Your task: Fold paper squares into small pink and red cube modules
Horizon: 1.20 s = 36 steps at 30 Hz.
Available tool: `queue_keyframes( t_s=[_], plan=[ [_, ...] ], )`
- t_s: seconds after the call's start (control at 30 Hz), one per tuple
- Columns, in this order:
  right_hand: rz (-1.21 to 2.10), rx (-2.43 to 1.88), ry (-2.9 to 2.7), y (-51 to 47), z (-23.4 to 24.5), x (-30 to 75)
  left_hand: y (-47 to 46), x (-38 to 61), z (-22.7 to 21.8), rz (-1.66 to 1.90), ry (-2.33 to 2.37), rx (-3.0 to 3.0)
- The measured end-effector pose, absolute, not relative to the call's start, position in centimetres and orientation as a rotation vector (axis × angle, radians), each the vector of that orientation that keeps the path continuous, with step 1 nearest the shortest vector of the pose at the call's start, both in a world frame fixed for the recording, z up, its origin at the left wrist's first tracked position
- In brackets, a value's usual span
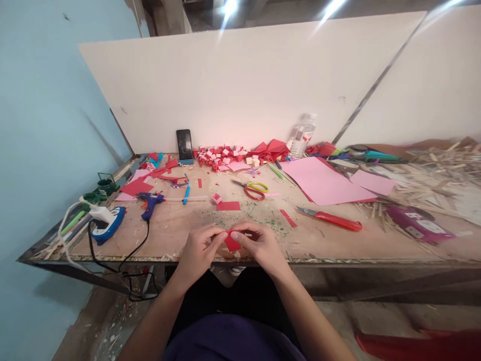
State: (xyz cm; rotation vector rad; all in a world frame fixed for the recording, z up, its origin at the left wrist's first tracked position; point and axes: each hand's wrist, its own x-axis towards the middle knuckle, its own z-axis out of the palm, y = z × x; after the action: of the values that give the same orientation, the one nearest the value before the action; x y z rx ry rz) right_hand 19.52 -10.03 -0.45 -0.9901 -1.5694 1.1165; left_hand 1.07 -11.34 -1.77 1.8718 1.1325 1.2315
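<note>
Between my two hands, above the table's front edge, is a small piece of red paper (233,242). My left hand (205,246) pinches its left side between thumb and fingers. On the other side my right hand (259,243) pinches it the same way, the thumb lying on top. Just beyond the hands lies a flat red paper strip (228,206), with a small pink paper box (216,198) beside its upper left corner. Scissors (252,189) with yellow and red handles rest further back. A red utility knife (332,218), blade showing, lies to the right.
A blue glue gun (151,201) and a power strip (108,224) with cords are on the left. Along the back stand a phone (184,145), a heap of small paper boxes (221,156) and a bottle (302,138). Pink sheets (325,180) and wood scraps (447,180) cover the right.
</note>
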Motion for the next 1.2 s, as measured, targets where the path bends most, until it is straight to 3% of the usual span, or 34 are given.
queue_keyframes(
  t_s=[0.23,0.6,1.2],
  plan=[
    [1.134,-0.952,-1.68,-10.1,-0.6,19.6,-11.0,0.6,-1.9,1.225,1.038,1.585],
    [1.086,-0.977,-1.849,-10.3,-0.5,19.5,-11.1,0.9,-1.5,1.067,1.024,1.719],
    [1.2,-1.083,-1.834,-10.1,-0.9,19.5,-10.5,0.7,-2.6,1.158,1.113,1.661]
  ],
)
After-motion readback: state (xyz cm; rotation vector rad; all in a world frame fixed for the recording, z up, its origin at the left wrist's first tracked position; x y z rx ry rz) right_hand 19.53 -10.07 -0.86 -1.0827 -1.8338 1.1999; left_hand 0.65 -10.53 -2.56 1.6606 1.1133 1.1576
